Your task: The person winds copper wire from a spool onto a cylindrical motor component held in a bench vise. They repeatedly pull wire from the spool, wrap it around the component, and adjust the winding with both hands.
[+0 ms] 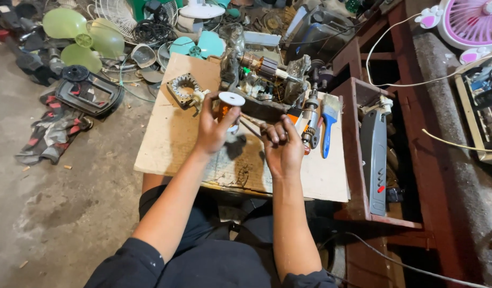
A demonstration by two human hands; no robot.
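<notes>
A white-topped spool (231,101) with an orange-brown winding sits at the middle of the pale tan bench (166,138). Right of the spool lies a brush (329,120) with a blue handle and pale bristles. Far left of the spool, fan blades (78,37) are light green; a rag (54,133) shows grey, black and red patches. Behind the spool, a rotor (264,66) shows copper-brown.

A matt, scuffed cardboard sheet (166,144) is seen on the bench. Smooth white plastic is shown on the spool (231,99), glossy blue plastic on the brush handle (326,136), and coppery metal on the far armature (263,65).
</notes>
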